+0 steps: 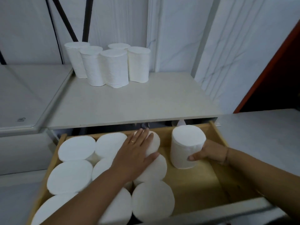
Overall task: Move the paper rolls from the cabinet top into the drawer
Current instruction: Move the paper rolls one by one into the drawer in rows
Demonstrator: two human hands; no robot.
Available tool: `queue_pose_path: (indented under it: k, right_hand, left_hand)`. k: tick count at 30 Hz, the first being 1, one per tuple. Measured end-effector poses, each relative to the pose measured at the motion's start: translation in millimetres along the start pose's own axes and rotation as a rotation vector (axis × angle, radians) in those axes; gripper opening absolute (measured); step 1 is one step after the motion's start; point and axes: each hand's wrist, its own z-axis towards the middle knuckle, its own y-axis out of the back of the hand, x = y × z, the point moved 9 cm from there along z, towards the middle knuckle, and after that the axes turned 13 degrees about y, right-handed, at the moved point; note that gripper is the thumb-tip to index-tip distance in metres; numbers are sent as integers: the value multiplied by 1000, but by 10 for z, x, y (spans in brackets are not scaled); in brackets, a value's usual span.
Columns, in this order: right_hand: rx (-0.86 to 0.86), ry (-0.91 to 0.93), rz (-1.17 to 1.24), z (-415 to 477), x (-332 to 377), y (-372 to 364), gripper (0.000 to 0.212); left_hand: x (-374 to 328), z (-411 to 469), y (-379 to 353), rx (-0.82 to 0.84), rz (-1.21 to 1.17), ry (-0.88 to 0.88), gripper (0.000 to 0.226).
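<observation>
The right hand (pixel 209 153) gripped a roll (pixel 186 146) upright in the drawer (pixel 217 135); the left hand (pixel 138 151) lay open on packed rolls (pixel 76 176). Five rolls (pixel 113 67) waited on the surface (pixel 129 103). Crowding might tip the rows.

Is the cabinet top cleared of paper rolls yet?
No, five paper rolls stand upright at the back of the cabinet top.

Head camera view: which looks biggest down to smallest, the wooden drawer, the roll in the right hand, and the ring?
1. Wooden drawer.
2. Roll gripped by the right hand.
3. Ring on the left hand, tiny.
No near ties here.
</observation>
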Motion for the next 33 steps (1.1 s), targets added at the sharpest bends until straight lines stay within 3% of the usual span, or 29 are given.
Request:
queue_pose_path:
  k: [9, 12, 14, 16, 20, 26, 33]
  right_hand:
    - [13, -61, -186, 29, -353, 72, 79]
    - [197, -220, -66, -105, -397, -25, 80]
    - [298, -329, 131, -232, -402, -109, 92]
    - [226, -374, 334, -261, -379, -111, 98]
    - [-79, -444, 598, -174, -379, -92, 86]
    - [-163, -414, 576, 75, -247, -348, 92]
    - [-267, -394, 514, 203, -202, -492, 65]
  left_hand:
    - [20, -2, -11, 0, 39, 3, 79]
    - [19, 1, -17, 4, 47, -2, 81]
    - [8, 0, -16, 6, 57, -11, 82]
    - [12, 2, -10, 8, 52, -5, 82]
    - [7, -3, -4, 2, 66, -4, 83]
    - [3, -12, 8, 5, 48, 3, 81]
    - [13, -5, 5, -4, 52, 19, 85]
